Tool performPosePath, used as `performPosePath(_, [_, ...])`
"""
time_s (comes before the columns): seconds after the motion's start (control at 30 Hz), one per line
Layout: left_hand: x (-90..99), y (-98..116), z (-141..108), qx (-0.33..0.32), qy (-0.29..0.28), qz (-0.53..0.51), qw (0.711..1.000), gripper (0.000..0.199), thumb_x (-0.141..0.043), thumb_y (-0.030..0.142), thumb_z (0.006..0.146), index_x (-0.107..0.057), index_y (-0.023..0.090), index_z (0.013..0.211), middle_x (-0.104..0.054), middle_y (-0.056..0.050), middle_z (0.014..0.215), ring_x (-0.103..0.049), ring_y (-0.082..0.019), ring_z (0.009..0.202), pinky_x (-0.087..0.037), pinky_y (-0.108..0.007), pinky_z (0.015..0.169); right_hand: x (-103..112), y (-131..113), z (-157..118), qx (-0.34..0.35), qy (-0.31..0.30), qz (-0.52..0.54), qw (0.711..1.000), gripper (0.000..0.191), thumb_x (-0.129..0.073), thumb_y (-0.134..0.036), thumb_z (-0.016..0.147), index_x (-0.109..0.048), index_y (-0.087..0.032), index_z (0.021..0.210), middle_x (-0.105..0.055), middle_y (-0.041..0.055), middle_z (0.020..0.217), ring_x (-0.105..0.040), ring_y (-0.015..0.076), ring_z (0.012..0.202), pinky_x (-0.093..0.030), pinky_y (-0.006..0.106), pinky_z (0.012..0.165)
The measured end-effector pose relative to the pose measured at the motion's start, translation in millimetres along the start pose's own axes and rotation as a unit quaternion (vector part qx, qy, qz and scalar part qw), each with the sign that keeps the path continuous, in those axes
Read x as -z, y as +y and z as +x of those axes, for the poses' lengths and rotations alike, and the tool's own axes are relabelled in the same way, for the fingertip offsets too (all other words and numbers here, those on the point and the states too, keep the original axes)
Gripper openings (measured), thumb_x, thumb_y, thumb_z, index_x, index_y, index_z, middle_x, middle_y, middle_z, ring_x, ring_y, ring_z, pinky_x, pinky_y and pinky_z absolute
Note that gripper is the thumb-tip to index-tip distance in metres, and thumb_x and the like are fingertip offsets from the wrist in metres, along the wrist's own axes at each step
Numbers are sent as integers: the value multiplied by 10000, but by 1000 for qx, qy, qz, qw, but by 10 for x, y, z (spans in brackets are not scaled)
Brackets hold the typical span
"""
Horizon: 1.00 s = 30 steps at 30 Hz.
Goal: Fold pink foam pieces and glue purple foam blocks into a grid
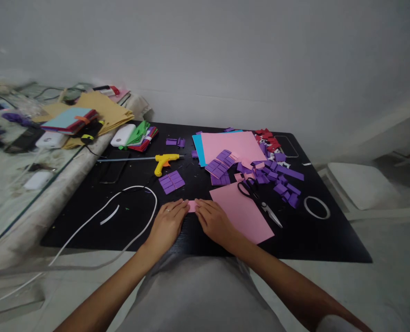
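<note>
At the lower middle of the frame, in the head view, your left hand [168, 219] and right hand [215, 221] meet over a small pink piece [192, 206] lying just above the near edge of the black table [191, 237]. Your left fingers lie close together, their tips touching the left end of the piece; your right fingers, also together, have their tips on its right end. The pink shows between your two sets of fingertips. You cannot tell from here whether either thumb clamps it from beneath.

Just right of your right hand, at the lower centre right, lies a pink sheet [239, 214], with black-handled scissors [265, 207] across its right edge, blades aimed toward the lower right. Above your left hand, a purple panel [172, 182] lies flat, and above that, a yellow glue gun [162, 161] lies on its side, nozzle to the right.

Near the centre of the frame, a larger pink sheet [230, 144] overlaps a blue sheet [199, 152], and another purple panel [220, 163] rests partly on the pink. Loose purple pieces [288, 173] scatter right of centre, below red pieces [269, 139]. At the lower left, a white cable [135, 187] loops around a white strip [109, 215].
</note>
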State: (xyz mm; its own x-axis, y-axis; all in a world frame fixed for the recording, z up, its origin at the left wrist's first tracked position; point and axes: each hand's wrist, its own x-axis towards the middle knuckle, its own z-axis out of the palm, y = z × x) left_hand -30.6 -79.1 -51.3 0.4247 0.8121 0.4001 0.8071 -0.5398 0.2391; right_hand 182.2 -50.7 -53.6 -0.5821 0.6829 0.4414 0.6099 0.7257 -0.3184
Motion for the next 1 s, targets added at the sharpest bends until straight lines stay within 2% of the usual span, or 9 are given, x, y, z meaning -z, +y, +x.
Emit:
performPosePath(0.1, [-1, 9, -6, -2, -2, 5, 1000, 335, -514, 88, 1023, -716, 151, 1282, -734, -123, 1355, -682, -312, 1266, -540, -504, 1027, 30, -9, 7, -3, -23, -12, 1000, 297, -483, -119, 1050, -726, -90, 1218, -749, 178, 1305, -685, 293, 1198, -580, 471, 1046])
performPosePath(0.23, [-7, 11, -5, 0, -6, 7, 1000, 338, -507, 83, 1020, -702, 152, 1288, -729, -126, 1360, -672, -312, 1273, -542, -509, 1035, 76, -23, 43, -16, -37, 1, 999, 272, -514, -144, 1041, -732, -108, 1199, -750, 174, 1296, -661, 310, 1178, -580, 492, 1027])
performPosePath(0.37, [11, 1, 25, 17, 3, -33, 999, 278, -518, 138, 1032, -696, 164, 1245, -730, -138, 1311, -681, -303, 1222, -553, -511, 1039, 97, -30, 141, -89, -12, 45, 995, 207, -554, -161, 1027, -723, -129, 1143, -760, 169, 1203, -659, 297, 1143, -559, 501, 1044])
performPosePath(0.5, [54, -4, 56, 73, 30, -108, 991, 264, -563, 221, 1027, -639, 190, 1278, -666, -152, 1376, -641, -298, 1283, -532, -523, 1086, 89, -32, 204, -143, -26, 78, 986, 217, -591, -126, 984, -682, -146, 1180, -732, 157, 1170, -653, 302, 1115, -567, 506, 1001])
performPosePath(0.63, [101, -1, 83, 161, 46, -185, 968, 460, -647, 363, 999, -553, 195, 1417, -668, -154, 1393, -657, -297, 1265, -541, -503, 1070, 66, -32, 172, -146, 8, 141, 979, 289, -544, -69, 966, -661, -176, 1206, -691, 129, 1173, -646, 275, 1130, -564, 474, 1022])
performPosePath(0.7, [127, -2, 106, 188, 37, -217, 957, 395, -628, 397, 1013, -618, 198, 1354, -728, -128, 1296, -700, -276, 1178, -565, -461, 1018, 56, -33, 140, -133, 28, 172, 976, 336, -508, -32, 951, -666, -191, 1202, -672, 113, 1142, -649, 254, 1114, -571, 440, 1011])
performPosePath(0.8, [176, -1, 153, 194, 21, -269, 943, 273, -607, 400, 1028, -721, 208, 1185, -796, -75, 1102, -750, -236, 1010, -592, -383, 902, 57, -36, 101, -114, 45, 196, 973, 380, -501, -9, 924, -685, -221, 1181, -657, 91, 1105, -653, 241, 1086, -579, 411, 982])
performPosePath(0.9, [242, 20, 199, 175, 20, -291, 940, 224, -627, 393, 1021, -762, 217, 1052, -807, -46, 1014, -756, -211, 928, -582, -329, 842, 97, -46, 94, -122, 64, 213, 967, 347, -543, -25, 906, -706, -226, 1137, -662, 84, 1073, -657, 240, 1055, -582, 396, 959])
performPosePath(1.0, [314, 51, 229, 144, 25, -296, 944, 207, -646, 387, 1013, -764, 220, 1047, -802, -39, 1000, -750, -198, 913, -571, -302, 824, 195, -75, 119, -147, 80, 231, 958, 301, -578, -39, 891, -724, -210, 1091, -670, 84, 1037, -661, 233, 1014, -580, 382, 934])
